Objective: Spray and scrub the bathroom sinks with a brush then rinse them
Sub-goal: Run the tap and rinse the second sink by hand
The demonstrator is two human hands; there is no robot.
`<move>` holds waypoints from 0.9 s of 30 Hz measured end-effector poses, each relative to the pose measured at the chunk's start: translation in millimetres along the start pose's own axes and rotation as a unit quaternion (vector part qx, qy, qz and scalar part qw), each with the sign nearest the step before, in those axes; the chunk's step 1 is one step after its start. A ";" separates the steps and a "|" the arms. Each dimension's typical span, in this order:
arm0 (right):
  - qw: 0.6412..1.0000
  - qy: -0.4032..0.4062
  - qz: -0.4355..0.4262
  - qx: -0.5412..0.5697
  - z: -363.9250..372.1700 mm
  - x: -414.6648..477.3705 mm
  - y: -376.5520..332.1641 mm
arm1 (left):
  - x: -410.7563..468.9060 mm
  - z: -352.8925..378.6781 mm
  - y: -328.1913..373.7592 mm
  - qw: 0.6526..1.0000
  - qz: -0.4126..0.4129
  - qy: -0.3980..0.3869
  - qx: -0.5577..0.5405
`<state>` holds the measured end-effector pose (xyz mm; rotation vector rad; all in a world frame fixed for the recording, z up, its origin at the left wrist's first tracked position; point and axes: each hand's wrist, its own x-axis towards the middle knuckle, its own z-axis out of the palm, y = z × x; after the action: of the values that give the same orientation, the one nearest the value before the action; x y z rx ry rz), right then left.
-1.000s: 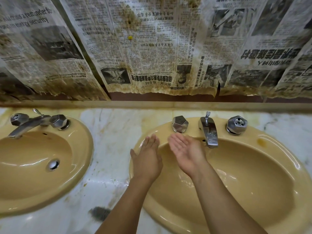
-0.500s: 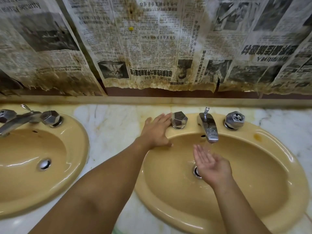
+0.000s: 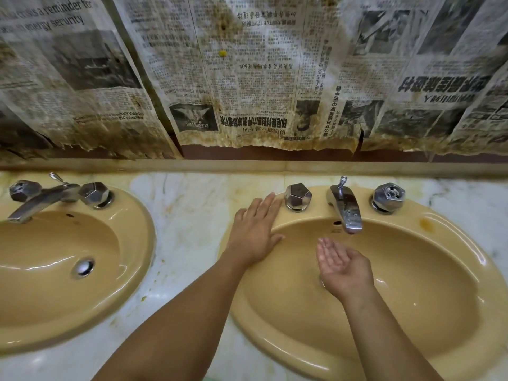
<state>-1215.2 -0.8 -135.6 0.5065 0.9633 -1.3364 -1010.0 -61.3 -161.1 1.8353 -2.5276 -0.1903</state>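
Right sink [image 3: 453, 229], rinse stage. Left hand [image 3: 254, 232], fingers flat, is drawn back from knob [image 3: 298, 196] left of spout [image 3: 347, 213] onto rim. Right hand [image 3: 341, 264], cupped and empty, is raised beneath spout. Flow not discernible; rinsing is judged under way.

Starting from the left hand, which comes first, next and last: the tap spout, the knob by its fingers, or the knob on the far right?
1. Near knob, just right of the left hand fingertips.
2. Tap spout, in the middle, farther right.
3. Far-right knob, beyond the spout.
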 end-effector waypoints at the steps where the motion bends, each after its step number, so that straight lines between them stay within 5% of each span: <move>1: 0.999 -0.019 0.007 -0.029 10.8 -2.8 5.8 | -5.1 0.9 -0.6 1.000 -0.009 -0.002 0.005; 6: 0.965 -0.153 0.037 -0.210 69.6 -30.8 40.3 | -34.3 1.9 2.0 0.996 -0.086 0.006 -0.023; 10: 0.956 -0.103 -0.013 -0.276 52.9 -34.5 33.3 | -70.2 4.0 13.7 0.984 -0.174 0.005 -0.041; 18: 0.997 0.002 -0.005 -0.071 -26.0 -9.4 -37.2 | -141.7 -6.1 34.9 0.955 -0.273 -0.053 -0.108; 27: 0.969 -0.108 0.043 -0.217 36.2 -26.3 15.7 | -124.5 -10.2 24.8 0.959 -0.250 -0.073 -0.115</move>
<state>-1188.3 -11.0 -97.9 0.0653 1.0034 -1.0358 -993.9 63.4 -140.7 2.3862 -1.9521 -0.6137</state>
